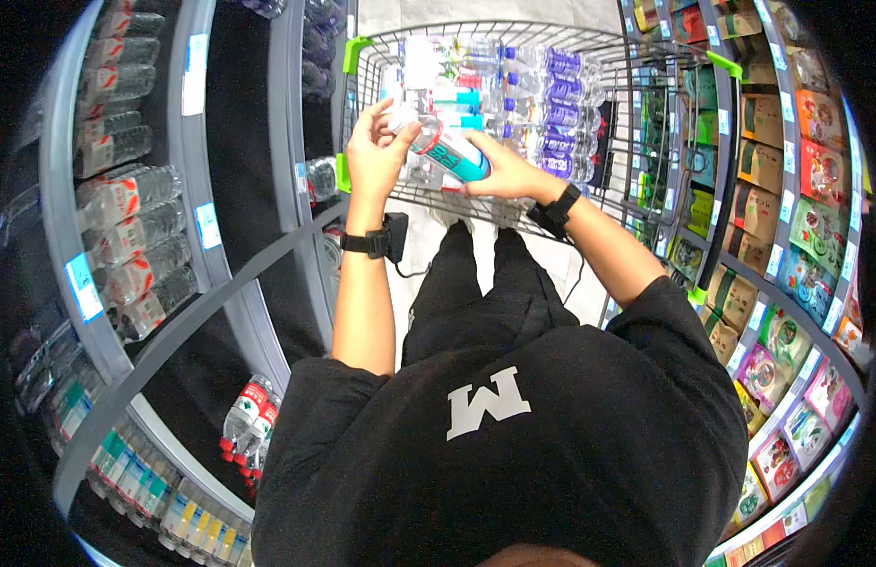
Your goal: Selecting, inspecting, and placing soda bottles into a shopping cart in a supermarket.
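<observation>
A clear plastic bottle with a teal and white label (452, 152) is held at a tilt between both hands, over a wire shopping cart (495, 205). My left hand (383, 142) has its fingers at the bottle's white cap end. My right hand (498, 166) grips the lower part of the bottle around its label. Beneath them in the cart, bottles with purple labels (562, 113) lie in a row on the right side. More bottles with teal labels (456, 98) lie at the cart's middle; glare washes out part of the cart's left side.
Shelves on the left hold water bottles with red and white labels (137, 266) and, lower down, teal-labelled bottles (133, 471). Red-capped bottles (250, 418) stand on another left shelf. Shelves on the right carry colourful packaged bags (821, 227). Green corner pieces (725, 64) mark the cart's rim.
</observation>
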`<control>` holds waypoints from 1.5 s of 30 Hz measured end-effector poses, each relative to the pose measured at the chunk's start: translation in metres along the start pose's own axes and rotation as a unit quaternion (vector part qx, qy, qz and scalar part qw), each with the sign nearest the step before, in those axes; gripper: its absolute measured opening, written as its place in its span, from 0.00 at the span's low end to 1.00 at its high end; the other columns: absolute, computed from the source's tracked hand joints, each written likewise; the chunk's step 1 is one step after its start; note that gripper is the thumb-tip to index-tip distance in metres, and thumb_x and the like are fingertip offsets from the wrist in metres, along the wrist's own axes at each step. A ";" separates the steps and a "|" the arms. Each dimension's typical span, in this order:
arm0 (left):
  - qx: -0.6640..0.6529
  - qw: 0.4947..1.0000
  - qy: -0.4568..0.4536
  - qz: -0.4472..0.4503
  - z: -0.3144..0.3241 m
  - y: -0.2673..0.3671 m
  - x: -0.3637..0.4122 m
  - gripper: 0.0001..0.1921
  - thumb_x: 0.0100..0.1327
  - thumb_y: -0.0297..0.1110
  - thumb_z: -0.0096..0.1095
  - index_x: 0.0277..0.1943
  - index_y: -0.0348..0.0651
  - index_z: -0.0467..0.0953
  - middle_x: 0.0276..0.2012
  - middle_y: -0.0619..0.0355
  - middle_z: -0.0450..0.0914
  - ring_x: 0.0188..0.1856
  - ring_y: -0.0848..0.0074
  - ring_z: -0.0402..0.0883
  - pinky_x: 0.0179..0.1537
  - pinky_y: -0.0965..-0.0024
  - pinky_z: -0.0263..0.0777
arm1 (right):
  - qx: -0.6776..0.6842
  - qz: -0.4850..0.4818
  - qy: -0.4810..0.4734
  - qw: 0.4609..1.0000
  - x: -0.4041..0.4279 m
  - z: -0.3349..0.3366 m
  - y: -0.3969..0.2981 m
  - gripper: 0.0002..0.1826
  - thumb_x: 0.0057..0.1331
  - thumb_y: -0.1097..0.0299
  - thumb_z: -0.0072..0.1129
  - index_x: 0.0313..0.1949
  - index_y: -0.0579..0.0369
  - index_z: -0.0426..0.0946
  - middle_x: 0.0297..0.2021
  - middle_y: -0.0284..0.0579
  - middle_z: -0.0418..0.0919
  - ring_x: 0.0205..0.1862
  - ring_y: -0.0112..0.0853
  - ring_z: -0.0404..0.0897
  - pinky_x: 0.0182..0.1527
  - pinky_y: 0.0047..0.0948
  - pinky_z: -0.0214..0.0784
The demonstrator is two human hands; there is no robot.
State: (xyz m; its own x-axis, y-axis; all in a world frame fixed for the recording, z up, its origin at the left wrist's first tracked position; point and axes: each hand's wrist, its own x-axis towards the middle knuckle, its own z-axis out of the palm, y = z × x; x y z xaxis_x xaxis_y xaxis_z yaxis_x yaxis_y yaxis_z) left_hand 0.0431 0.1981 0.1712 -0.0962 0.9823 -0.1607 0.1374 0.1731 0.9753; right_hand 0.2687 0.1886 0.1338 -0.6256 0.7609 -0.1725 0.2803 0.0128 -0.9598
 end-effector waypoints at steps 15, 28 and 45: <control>-0.112 0.967 0.037 0.224 0.047 0.201 -0.057 0.22 0.69 0.36 0.60 0.60 0.32 0.69 0.50 0.52 0.76 0.44 0.76 0.79 0.46 0.72 0.75 | 0.343 -0.179 0.106 0.916 -0.011 -0.061 -0.207 0.26 0.75 0.56 0.40 0.66 0.57 0.57 0.52 0.39 0.70 0.52 0.25 0.67 0.55 0.26 0.61; -0.036 0.934 0.084 0.345 0.047 0.271 -0.077 0.26 0.66 0.45 0.62 0.56 0.30 0.72 0.44 0.56 0.71 0.41 0.78 0.74 0.40 0.76 0.69 | 0.349 -0.256 0.145 0.890 -0.052 -0.055 -0.314 0.29 0.75 0.61 0.43 0.71 0.56 0.51 0.55 0.38 0.71 0.53 0.22 0.71 0.53 0.23 0.66; -0.045 0.950 0.063 0.304 0.038 0.283 -0.089 0.28 0.70 0.43 0.56 0.63 0.27 0.65 0.53 0.41 0.77 0.54 0.68 0.77 0.47 0.69 0.75 | 0.357 -0.286 0.174 0.872 -0.051 -0.050 -0.317 0.35 0.71 0.67 0.49 0.73 0.54 0.46 0.59 0.46 0.65 0.57 0.28 0.69 0.55 0.28 0.66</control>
State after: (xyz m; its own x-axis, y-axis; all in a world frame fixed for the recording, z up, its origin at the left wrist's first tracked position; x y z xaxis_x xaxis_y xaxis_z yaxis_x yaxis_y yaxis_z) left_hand 0.1282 0.1626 0.4560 -0.1445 0.8814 0.4497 0.1205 -0.4354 0.8921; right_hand 0.2482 0.1779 0.4583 -0.2201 0.9149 0.3383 -0.6073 0.1429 -0.7815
